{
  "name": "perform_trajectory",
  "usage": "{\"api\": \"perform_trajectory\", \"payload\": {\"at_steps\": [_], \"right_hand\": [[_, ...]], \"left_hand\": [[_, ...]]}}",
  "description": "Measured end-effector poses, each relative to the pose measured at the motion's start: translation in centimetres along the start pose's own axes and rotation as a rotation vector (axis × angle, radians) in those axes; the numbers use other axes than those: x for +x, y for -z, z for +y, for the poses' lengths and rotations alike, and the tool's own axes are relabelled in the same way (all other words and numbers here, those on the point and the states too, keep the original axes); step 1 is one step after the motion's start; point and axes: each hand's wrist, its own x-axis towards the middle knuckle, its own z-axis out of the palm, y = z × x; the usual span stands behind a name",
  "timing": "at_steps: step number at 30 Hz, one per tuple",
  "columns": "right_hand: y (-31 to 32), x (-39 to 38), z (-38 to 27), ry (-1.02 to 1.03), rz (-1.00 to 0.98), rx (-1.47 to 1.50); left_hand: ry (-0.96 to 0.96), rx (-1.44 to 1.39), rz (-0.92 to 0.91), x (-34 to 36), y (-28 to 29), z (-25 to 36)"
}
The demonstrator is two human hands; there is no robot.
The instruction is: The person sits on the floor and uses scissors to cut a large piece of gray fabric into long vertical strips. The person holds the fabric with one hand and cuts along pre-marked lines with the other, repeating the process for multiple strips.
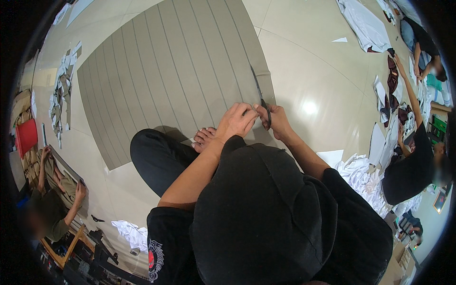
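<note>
Right hand [279, 121] closed on scissors [262, 97], blades toward 12 o'clock along right edge of grey striped sheet [171, 76]. Left hand [236, 121] pinches sheet edge. Cut apparently just begun; most of edge uncut.

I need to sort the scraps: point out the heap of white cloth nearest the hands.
The white heap by the person's right elbow; the small pile and the top-right sheet lie farther off.

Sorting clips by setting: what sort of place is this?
Likely a garment cutting workshop: the hands run scissors along grey striped fabric on the tiled floor, with white cloth piles nearby.
</note>
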Motion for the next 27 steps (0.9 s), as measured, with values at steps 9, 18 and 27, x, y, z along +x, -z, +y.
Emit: {"api": "perform_trajectory", "payload": {"at_steps": [9, 18, 27], "right_hand": [[0.0, 0.0, -0.2, -0.007, -0.007, -0.027], [-0.2, 0.6, -1.0, 0.020, -0.025, 0.017], [-0.7, 1.7, -1.8, 0.003, 0.032, 0.004]], "left_hand": [[-0.015, -0.019, -0.027, -0.1, -0.1, -0.3], [-0.016, -0.028, -0.032, -0.1, 0.3, 0.0], [-0.033, -0.030, -0.023, 0.1, 0.7, 0.2]]}}
